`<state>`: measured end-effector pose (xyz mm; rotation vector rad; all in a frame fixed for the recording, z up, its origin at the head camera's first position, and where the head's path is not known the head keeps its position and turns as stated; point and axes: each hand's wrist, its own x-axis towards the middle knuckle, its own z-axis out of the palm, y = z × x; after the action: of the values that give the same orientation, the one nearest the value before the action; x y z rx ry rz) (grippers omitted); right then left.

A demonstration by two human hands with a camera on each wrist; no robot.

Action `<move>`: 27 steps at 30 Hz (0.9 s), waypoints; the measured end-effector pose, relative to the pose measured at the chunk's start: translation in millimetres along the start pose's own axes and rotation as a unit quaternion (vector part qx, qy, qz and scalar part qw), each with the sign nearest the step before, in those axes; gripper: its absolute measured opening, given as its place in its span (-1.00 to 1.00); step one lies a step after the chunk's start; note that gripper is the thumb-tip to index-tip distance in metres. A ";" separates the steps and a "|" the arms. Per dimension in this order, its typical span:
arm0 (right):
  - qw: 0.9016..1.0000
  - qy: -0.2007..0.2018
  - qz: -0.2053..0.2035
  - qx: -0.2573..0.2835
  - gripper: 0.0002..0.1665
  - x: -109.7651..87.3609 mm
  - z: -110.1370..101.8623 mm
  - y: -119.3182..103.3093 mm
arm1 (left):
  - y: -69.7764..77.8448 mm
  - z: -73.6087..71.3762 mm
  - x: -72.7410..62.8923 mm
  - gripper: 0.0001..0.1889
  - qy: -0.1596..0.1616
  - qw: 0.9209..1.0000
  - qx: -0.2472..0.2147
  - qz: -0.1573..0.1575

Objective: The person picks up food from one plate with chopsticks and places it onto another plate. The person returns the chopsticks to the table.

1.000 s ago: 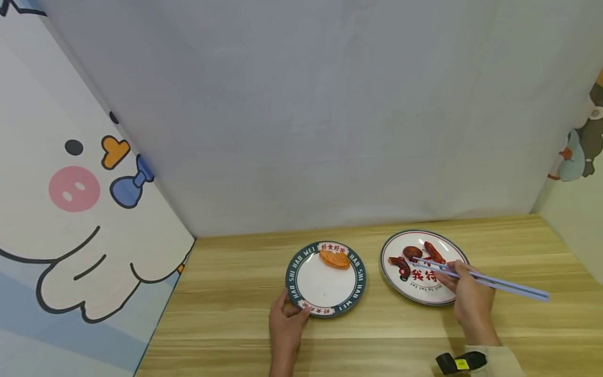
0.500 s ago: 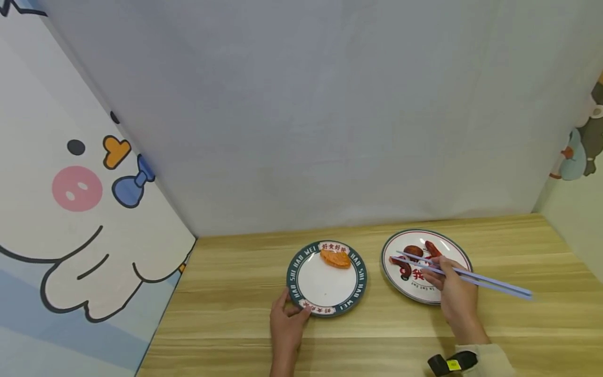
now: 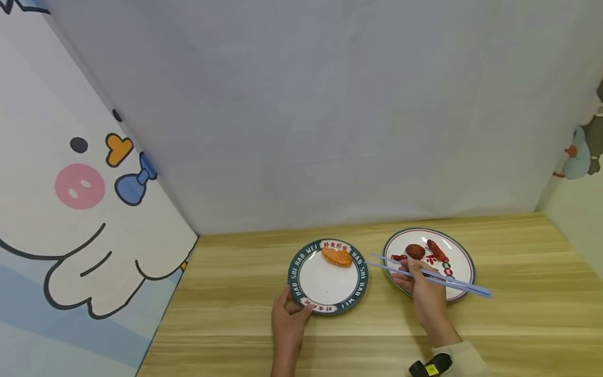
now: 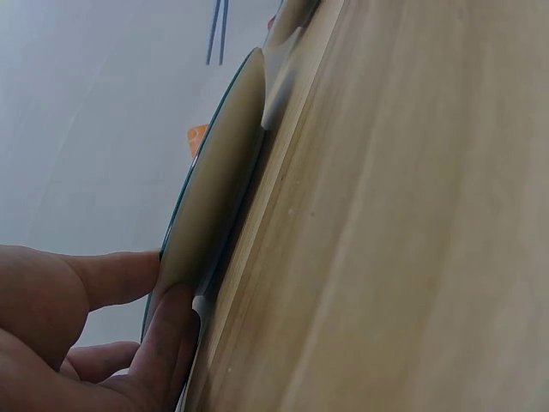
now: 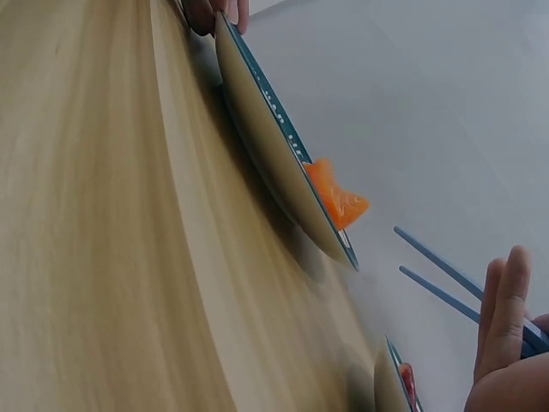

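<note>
My left hand (image 3: 288, 323) holds the lower left rim of a white plate with a dark green border (image 3: 325, 285). In the left wrist view its fingers (image 4: 167, 335) are at the plate's edge and under it. An orange, salmon-like slice (image 3: 336, 257) lies at that plate's far side. My right hand (image 3: 428, 301) grips a pair of light blue chopsticks (image 3: 459, 284), their tips apart with nothing between them, near the green-bordered plate's right rim. Beneath this hand is a second white plate (image 3: 459, 262) bearing a brown round piece (image 3: 415, 251) and a red sausage-like piece (image 3: 438, 251).
A third reddish piece (image 3: 398, 257) on the right plate is partly hidden by the right hand. Both plates stand on a wood-grain table (image 3: 226, 309). A pale wall (image 3: 330, 131) rises behind, and a cartoon-printed panel (image 3: 113, 251) borders the left.
My right hand has moved left with the chopsticks, whose tips have gone from over the right plate to the green-bordered plate's edge. The left hand keeps its hold; the food pieces stay put.
</note>
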<state>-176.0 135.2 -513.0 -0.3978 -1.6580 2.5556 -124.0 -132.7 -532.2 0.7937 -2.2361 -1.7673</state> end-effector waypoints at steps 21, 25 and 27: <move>1.000 -0.015 -0.011 -0.025 -0.65 3.3 28.5 15.4 | -1.1 1.9 2.5 -0.17 0.000 1.000 0.003 -0.010; 0.999 -0.014 -0.002 -0.052 -0.60 6.3 32.1 17.5 | -2.1 1.9 2.6 -0.17 0.003 1.000 0.009 -0.011; 0.998 -0.014 -0.001 -0.060 -0.59 8.0 33.5 18.8 | -2.6 1.9 2.6 -0.17 0.004 1.000 0.012 -0.009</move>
<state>-190.6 99.3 -518.6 -0.3697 -1.8255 2.4795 -126.3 -132.8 -535.7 0.8258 -2.2549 -1.7453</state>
